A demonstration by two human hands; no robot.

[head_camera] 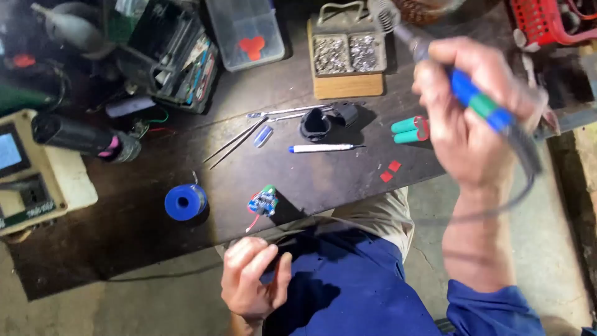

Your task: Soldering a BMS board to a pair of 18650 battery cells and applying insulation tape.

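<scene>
Our right hand point(463, 124) is grasping the blue-green soldering iron point(479, 102), lifting it near its coiled stand point(384, 14). Our left hand point(249, 277) is waiting loosely curled and empty below the desk point(348, 180) edge, near the small circuit board point(263, 202) and blue solder spool point(185, 201).

Two green battery cells point(410, 130), two red squares point(390, 171), one blue solder spool point(184, 201).
</scene>
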